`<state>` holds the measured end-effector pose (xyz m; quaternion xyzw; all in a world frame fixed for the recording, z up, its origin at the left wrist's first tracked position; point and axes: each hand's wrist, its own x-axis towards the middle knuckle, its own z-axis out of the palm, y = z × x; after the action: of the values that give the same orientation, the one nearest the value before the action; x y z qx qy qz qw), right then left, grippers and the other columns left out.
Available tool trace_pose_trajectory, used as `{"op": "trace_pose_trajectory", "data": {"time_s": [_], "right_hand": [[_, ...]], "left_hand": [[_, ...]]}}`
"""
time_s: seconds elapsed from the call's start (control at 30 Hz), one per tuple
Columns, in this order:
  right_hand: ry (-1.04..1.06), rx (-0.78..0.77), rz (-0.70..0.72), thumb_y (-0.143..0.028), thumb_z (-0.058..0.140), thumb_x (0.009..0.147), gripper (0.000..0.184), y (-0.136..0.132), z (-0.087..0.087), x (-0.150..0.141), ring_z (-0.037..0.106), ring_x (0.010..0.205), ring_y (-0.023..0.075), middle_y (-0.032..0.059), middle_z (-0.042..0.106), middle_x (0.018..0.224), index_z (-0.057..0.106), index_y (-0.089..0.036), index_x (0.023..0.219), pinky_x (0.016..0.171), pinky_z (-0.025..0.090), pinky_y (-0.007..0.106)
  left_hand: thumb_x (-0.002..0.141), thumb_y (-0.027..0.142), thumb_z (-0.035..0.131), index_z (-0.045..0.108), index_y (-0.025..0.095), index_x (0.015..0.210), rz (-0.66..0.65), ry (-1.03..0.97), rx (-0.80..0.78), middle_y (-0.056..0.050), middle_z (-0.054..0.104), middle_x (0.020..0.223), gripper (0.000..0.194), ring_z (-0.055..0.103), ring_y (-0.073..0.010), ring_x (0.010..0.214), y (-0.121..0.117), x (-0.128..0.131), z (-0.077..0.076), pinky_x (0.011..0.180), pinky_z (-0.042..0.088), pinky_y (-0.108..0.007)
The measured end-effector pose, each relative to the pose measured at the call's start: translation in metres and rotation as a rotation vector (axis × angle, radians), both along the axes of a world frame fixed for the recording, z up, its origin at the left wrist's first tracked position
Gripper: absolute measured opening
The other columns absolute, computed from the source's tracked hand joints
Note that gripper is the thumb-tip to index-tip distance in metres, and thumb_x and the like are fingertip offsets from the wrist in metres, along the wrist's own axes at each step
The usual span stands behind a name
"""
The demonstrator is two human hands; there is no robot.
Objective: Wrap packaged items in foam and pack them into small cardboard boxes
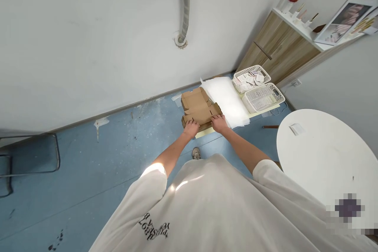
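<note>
Flat, unfolded brown cardboard boxes (196, 104) lie in a stack low in front of me, with fold flaps and slots showing on the top one. My left hand (191, 127) is closed on the near left edge of the top cardboard box. Its near right corner is in my right hand (219, 123), fingers over the edge and thumb hidden. A stack of white, soft-looking sheets (227, 98) lies right beside the cardboard. Under the boxes, a strip of pale yellow board (204, 133) shows at the near side.
Two white plastic baskets (251, 104) stand to the right, one with small printed packets, the other with clear packages. A round white table (321, 153) is at the right, with a small packet on it. A wooden cabinet (283, 43) and a metal frame (56, 151) flank the blue floor.
</note>
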<state>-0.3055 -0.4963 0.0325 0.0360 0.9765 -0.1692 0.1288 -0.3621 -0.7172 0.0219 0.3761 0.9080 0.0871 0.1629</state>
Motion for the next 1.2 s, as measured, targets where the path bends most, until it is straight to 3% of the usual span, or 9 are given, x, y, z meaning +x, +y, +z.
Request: {"op": "trace_pose_trajectory", "data": {"time_s": [0.13, 0.27, 0.53, 0.8, 0.97, 1.2], "right_hand": [[0.018, 0.038, 0.001, -0.026, 0.043, 0.093, 0.040, -0.004, 0.000, -0.002, 0.046, 0.123, 0.0379, 0.0208, 0.063, 0.128, 0.069, -0.019, 0.123, 0.108, 0.020, 0.055], [0.033, 0.041, 0.022, -0.024, 0.041, 0.093, 0.040, -0.004, 0.002, -0.001, 0.045, 0.122, 0.0391, 0.0219, 0.064, 0.124, 0.072, -0.019, 0.119, 0.105, 0.022, 0.055], [0.162, 0.057, 0.097, -0.025, 0.034, 0.100, 0.044, -0.001, 0.027, 0.005, 0.048, 0.118, 0.0339, 0.0167, 0.066, 0.121, 0.068, -0.021, 0.128, 0.106, 0.024, 0.050], [0.188, 0.051, 0.092, -0.025, 0.040, 0.098, 0.048, -0.008, 0.046, 0.001, 0.047, 0.123, 0.0337, 0.0137, 0.063, 0.130, 0.055, -0.021, 0.144, 0.111, 0.021, 0.050], [0.268, 0.025, 0.087, -0.026, 0.039, 0.098, 0.052, -0.007, 0.063, -0.008, 0.043, 0.127, 0.0349, 0.0129, 0.058, 0.140, 0.047, -0.024, 0.150, 0.113, 0.019, 0.051], [0.429, 0.245, 0.030, -0.021, 0.040, 0.097, 0.058, 0.019, 0.099, 0.006, 0.040, 0.130, 0.0334, 0.0123, 0.051, 0.148, 0.038, -0.023, 0.155, 0.115, 0.015, 0.050]], "left_hand": [[0.095, 0.024, 0.048, 0.067, 0.014, 0.118, -0.018, 0.031, 0.005, -0.018, 0.063, 0.122, 0.032, 0.052, -0.0322, 0.123, -0.002, 0.005, 0.001, 0.111, 0.031, -0.051], [0.095, 0.034, 0.050, 0.065, 0.016, 0.120, -0.021, 0.000, 0.011, -0.018, 0.062, 0.123, 0.035, 0.051, -0.0339, 0.124, -0.008, 0.005, 0.004, 0.111, 0.032, -0.051], [0.102, 0.026, 0.033, 0.053, 0.022, 0.141, 0.030, 0.086, 0.059, -0.013, 0.053, 0.143, 0.044, 0.050, -0.0296, 0.127, -0.022, 0.000, 0.016, 0.108, 0.036, -0.047], [0.095, 0.014, 0.037, 0.046, 0.022, 0.148, -0.032, 0.180, 0.111, -0.014, 0.047, 0.152, 0.054, 0.041, -0.0294, 0.140, -0.026, -0.007, 0.056, 0.119, 0.023, -0.048], [0.095, 0.015, 0.039, 0.039, 0.022, 0.154, 0.006, 0.223, 0.145, -0.012, 0.042, 0.157, 0.059, 0.036, -0.0300, 0.145, -0.025, -0.004, 0.080, 0.122, 0.017, -0.049], [0.096, 0.018, 0.040, 0.024, 0.021, 0.161, -0.010, 0.320, 0.193, -0.012, 0.038, 0.160, 0.067, 0.034, -0.0308, 0.147, 0.009, 0.001, 0.115, 0.124, 0.015, -0.053]]}}
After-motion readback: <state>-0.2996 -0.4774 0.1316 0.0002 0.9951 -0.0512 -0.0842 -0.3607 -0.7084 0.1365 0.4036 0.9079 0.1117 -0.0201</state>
